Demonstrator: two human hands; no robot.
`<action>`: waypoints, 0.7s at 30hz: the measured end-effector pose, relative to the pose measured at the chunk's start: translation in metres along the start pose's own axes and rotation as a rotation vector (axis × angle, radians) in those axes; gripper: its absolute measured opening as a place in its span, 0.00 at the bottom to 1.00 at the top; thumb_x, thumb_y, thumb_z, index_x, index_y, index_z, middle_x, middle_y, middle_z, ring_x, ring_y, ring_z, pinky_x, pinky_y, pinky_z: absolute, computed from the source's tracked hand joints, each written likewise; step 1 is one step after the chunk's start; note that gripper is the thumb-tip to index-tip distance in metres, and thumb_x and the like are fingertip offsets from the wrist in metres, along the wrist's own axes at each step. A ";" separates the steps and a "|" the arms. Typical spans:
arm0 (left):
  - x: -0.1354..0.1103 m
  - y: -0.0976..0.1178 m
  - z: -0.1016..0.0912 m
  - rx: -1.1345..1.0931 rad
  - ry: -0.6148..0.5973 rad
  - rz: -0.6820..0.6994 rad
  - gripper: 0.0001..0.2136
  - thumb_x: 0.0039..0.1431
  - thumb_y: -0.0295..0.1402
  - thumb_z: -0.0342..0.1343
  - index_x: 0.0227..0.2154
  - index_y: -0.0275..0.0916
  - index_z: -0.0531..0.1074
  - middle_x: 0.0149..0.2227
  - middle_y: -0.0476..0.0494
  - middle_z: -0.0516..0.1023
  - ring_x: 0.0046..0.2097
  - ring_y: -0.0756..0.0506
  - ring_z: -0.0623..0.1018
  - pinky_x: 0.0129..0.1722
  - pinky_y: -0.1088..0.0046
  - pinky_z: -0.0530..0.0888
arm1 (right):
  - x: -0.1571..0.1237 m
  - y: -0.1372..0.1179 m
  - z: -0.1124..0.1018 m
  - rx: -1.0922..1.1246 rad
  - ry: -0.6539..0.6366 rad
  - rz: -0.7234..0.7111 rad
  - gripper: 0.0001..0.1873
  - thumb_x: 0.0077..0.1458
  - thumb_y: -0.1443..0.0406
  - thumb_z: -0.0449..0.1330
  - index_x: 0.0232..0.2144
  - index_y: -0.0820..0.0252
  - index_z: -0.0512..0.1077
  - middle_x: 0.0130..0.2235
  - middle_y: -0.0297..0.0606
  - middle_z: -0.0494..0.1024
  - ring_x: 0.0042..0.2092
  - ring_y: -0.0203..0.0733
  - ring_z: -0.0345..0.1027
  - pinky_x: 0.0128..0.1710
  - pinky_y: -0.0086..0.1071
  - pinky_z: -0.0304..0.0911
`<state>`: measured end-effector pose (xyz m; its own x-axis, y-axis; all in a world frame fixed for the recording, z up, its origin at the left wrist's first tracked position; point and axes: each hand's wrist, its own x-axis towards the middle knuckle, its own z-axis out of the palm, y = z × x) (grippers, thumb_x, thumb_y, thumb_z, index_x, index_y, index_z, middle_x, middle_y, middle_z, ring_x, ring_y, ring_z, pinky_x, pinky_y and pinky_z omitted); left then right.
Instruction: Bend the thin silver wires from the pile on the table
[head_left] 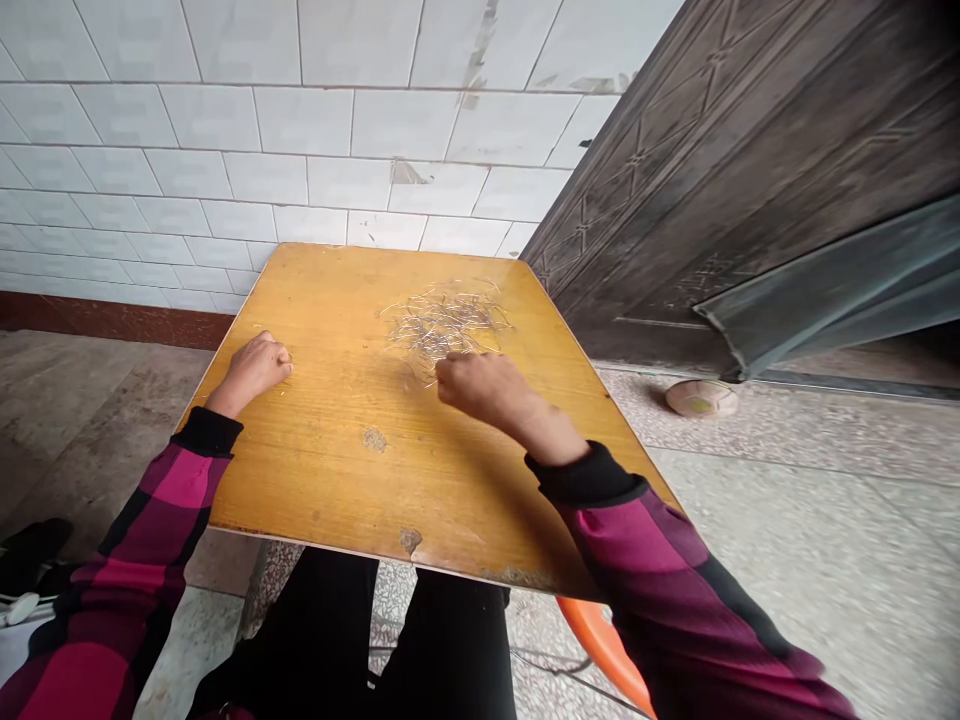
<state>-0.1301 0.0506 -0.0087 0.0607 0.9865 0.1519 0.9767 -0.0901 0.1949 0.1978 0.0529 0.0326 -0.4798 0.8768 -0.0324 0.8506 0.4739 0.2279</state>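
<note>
A loose tangle of thin, shiny metal wires (450, 320) lies on the far right part of the wooden table (322, 460). My right hand (487, 388) is closed just at the near edge of this tangle. Its fingertips point away from me, so whatever they may hold is hidden. Near the left edge of the tabletop, my left hand (259, 365) is curled into a fist, well apart from the wires. The inside of that fist does not show either.
A white tiled wall (307, 125) borders the table's far edge. On the right stands a dark carved door (660, 170) with a grey cloth (840, 285). A round pale object (701, 398) lies on the floor. Part of an orange seat (604, 650) shows below the table.
</note>
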 end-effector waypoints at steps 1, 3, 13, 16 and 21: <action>0.001 0.002 0.002 0.019 -0.013 0.000 0.06 0.53 0.30 0.54 0.24 0.39 0.74 0.35 0.41 0.72 0.39 0.43 0.74 0.35 0.70 0.67 | 0.002 0.007 -0.003 -0.006 -0.001 0.066 0.14 0.59 0.69 0.50 0.36 0.65 0.77 0.40 0.50 0.79 0.36 0.49 0.73 0.29 0.35 0.59; 0.002 0.006 0.006 0.044 -0.018 -0.007 0.06 0.52 0.28 0.53 0.23 0.38 0.73 0.36 0.40 0.72 0.39 0.42 0.74 0.34 0.70 0.67 | 0.002 0.018 -0.004 -0.009 0.030 0.181 0.14 0.60 0.67 0.51 0.38 0.65 0.76 0.42 0.51 0.78 0.37 0.50 0.73 0.29 0.35 0.58; -0.004 0.036 -0.016 -0.680 0.284 0.173 0.04 0.51 0.29 0.54 0.23 0.38 0.71 0.31 0.46 0.75 0.35 0.46 0.74 0.38 0.69 0.69 | -0.026 -0.007 0.037 0.533 0.532 0.012 0.15 0.61 0.63 0.56 0.47 0.65 0.73 0.45 0.47 0.76 0.30 0.37 0.70 0.30 0.32 0.65; -0.021 0.062 -0.027 -1.126 0.166 0.216 0.04 0.52 0.32 0.58 0.27 0.37 0.74 0.31 0.45 0.77 0.37 0.46 0.75 0.41 0.68 0.69 | -0.033 -0.025 0.030 0.808 0.674 -0.110 0.15 0.62 0.62 0.56 0.48 0.63 0.72 0.45 0.46 0.75 0.34 0.36 0.71 0.31 0.31 0.68; -0.046 0.102 -0.016 -1.634 -0.310 0.270 0.05 0.51 0.31 0.61 0.25 0.35 0.74 0.28 0.45 0.77 0.32 0.49 0.74 0.38 0.70 0.69 | -0.043 -0.048 0.021 1.314 0.580 -0.173 0.20 0.57 0.59 0.62 0.51 0.59 0.69 0.48 0.44 0.74 0.30 0.31 0.67 0.27 0.27 0.66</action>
<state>-0.0366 -0.0060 0.0196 0.4084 0.8902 0.2018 -0.2769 -0.0898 0.9567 0.1822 -0.0058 0.0032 -0.3420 0.7969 0.4979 0.1999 0.5795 -0.7901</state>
